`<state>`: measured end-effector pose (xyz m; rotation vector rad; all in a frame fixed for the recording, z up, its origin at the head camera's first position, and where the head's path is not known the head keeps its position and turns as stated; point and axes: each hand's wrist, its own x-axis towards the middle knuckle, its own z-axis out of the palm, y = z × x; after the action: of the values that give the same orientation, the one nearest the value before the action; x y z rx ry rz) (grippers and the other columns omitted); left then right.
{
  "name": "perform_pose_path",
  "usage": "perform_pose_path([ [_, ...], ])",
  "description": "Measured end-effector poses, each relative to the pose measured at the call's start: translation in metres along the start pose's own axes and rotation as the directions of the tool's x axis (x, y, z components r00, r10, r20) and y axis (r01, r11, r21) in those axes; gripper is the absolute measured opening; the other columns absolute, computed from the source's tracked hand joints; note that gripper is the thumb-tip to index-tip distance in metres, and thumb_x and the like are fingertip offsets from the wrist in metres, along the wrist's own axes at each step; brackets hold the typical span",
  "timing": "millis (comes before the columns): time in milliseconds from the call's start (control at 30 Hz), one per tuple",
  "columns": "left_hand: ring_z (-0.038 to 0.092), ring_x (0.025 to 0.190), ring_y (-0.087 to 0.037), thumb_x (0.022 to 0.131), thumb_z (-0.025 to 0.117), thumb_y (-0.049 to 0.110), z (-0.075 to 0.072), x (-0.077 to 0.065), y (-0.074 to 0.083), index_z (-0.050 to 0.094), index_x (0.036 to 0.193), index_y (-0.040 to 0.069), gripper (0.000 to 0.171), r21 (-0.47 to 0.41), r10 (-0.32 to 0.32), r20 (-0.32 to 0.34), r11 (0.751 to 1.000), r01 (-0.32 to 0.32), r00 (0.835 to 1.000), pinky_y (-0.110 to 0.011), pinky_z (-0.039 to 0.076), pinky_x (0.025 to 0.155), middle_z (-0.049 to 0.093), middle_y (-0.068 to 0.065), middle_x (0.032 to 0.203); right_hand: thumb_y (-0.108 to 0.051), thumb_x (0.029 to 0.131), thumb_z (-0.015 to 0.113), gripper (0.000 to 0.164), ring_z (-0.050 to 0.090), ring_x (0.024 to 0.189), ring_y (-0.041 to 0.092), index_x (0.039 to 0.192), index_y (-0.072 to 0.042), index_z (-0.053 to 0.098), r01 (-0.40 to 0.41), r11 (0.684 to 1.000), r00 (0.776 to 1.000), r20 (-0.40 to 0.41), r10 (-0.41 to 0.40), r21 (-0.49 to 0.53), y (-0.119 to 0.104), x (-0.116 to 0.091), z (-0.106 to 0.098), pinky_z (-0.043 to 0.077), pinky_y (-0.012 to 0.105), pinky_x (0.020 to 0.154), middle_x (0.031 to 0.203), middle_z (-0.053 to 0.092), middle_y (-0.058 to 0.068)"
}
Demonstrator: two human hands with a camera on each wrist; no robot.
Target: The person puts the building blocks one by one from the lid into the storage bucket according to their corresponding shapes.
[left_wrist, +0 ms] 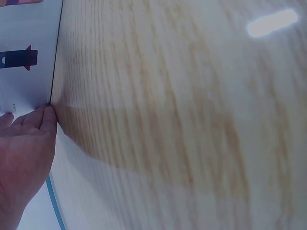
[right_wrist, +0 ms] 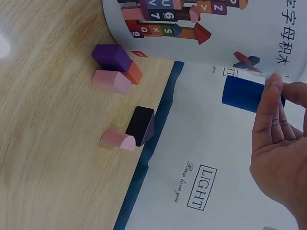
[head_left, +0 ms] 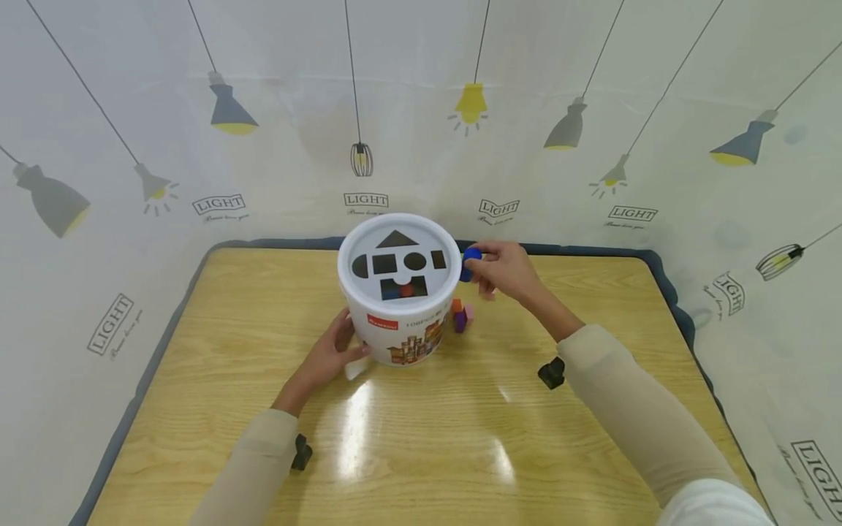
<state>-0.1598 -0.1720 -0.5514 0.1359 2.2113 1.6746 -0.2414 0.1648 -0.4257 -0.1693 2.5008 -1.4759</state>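
Observation:
A white bucket (head_left: 375, 340) with a printed picture of block buildings stands on the table. Its white lid (head_left: 429, 238) has several shaped holes; blue and red pieces show through the largest one. My left hand (head_left: 325, 358) rests against the lower left side of the bucket, thumb and fingers spread on its wall. Beside the rim on the right, my right hand (head_left: 509, 272) pinches a blue cylinder block (right_wrist: 243, 93) between thumb and fingertips. The block is held outside the lid, above the table; whether it touches the rim I cannot tell.
Right of the bucket lie a purple block (right_wrist: 112, 57), an orange block (right_wrist: 134, 73) and a pink block (right_wrist: 111, 81). A dark triangular block (right_wrist: 140, 125) and a pink half-round block (right_wrist: 117, 139) lie near the table's far edge. A lamp-patterned sheet (head_left: 408, 66) surrounds the table (head_left: 243, 329).

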Motion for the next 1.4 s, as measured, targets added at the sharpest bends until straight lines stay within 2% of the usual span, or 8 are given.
perform_pose_path([
  [100,0.017,0.149,-0.030,0.088,0.072,0.022,0.000,-0.006,0.013,0.008,0.158,0.022,0.094,-0.005,-0.006,0.010,1.000,0.006,1.000,-0.046,0.017,0.122,0.017,-0.011,0.162,-0.021,0.092,0.066,0.037,0.066,0.059,0.026,0.124,-0.003,0.062,-0.025,1.000,1.000,-0.010,0.026,0.001,0.005,0.003,-0.001,0.061,0.047,0.067,0.081,0.070,0.017],
  [333,0.019,0.148,-0.031,0.090,0.071,0.020,-0.001,-0.011,0.023,0.010,0.158,0.022,0.091,0.003,0.007,0.013,1.000,-0.007,1.000,-0.045,0.019,0.122,0.019,-0.013,0.161,-0.019,0.092,0.064,0.046,0.068,0.064,0.027,0.134,-0.002,0.056,-0.100,0.995,0.994,-0.041,0.100,0.007,0.018,0.007,-0.004,0.062,0.041,0.069,0.085,0.070,0.020],
  [533,0.019,0.148,-0.032,0.090,0.071,0.019,-0.001,-0.005,0.013,0.010,0.158,0.021,0.092,0.007,0.009,0.012,1.000,-0.009,1.000,-0.046,0.018,0.121,0.019,-0.014,0.161,-0.017,0.092,0.064,0.047,0.066,0.059,0.016,0.135,0.001,0.054,-0.125,0.992,0.990,-0.066,0.127,0.027,0.033,0.010,-0.004,0.062,0.031,0.063,0.085,0.070,0.022],
  [733,0.018,0.149,-0.028,0.089,0.072,0.024,0.000,0.004,-0.010,0.009,0.157,0.030,0.093,0.010,0.022,-0.010,1.000,-0.021,1.000,-0.045,0.017,0.122,0.019,-0.009,0.162,-0.016,0.093,0.064,0.047,0.069,0.069,0.027,0.135,0.002,0.054,-0.156,0.986,0.984,-0.073,0.160,0.050,0.050,0.015,0.000,0.061,0.028,0.062,0.084,0.070,0.022],
  [900,0.021,0.148,-0.026,0.088,0.073,0.027,0.000,0.005,-0.014,0.012,0.156,0.034,0.091,0.013,0.042,-0.023,0.999,-0.042,0.999,-0.044,0.018,0.122,0.022,-0.006,0.161,-0.015,0.093,0.063,0.047,0.069,0.065,0.022,0.135,0.004,0.053,-0.167,0.983,0.983,-0.064,0.172,0.076,0.057,0.016,0.002,0.061,0.028,0.062,0.092,0.069,0.029],
  [1133,0.020,0.148,-0.027,0.088,0.072,0.024,0.000,0.006,-0.015,0.011,0.157,0.032,0.092,0.013,0.037,-0.023,0.999,-0.037,0.999,-0.044,0.017,0.122,0.020,-0.007,0.162,-0.014,0.093,0.062,0.044,0.065,0.057,0.012,0.132,0.004,0.054,-0.165,0.983,0.985,-0.044,0.169,0.086,0.060,0.014,0.005,0.061,0.027,0.059,0.081,0.070,0.021],
  [1233,0.018,0.149,-0.028,0.089,0.072,0.021,0.000,0.005,-0.011,0.009,0.157,0.029,0.093,0.001,0.020,-0.013,1.000,-0.020,1.000,-0.044,0.017,0.122,0.018,-0.008,0.162,-0.014,0.093,0.062,0.045,0.065,0.056,0.012,0.133,0.003,0.054,-0.176,0.981,0.983,-0.044,0.180,0.084,0.063,0.015,0.007,0.061,0.027,0.060,0.080,0.070,0.018],
  [1400,0.018,0.148,-0.031,0.089,0.071,0.017,0.000,-0.005,0.012,0.009,0.158,0.021,0.092,-0.001,0.002,0.007,1.000,-0.002,1.000,-0.047,0.018,0.122,0.018,-0.012,0.162,-0.014,0.093,0.062,0.046,0.065,0.057,0.013,0.135,0.002,0.053,-0.213,0.973,0.975,-0.043,0.217,0.087,0.073,0.018,0.010,0.061,0.028,0.061,0.086,0.070,0.023],
])
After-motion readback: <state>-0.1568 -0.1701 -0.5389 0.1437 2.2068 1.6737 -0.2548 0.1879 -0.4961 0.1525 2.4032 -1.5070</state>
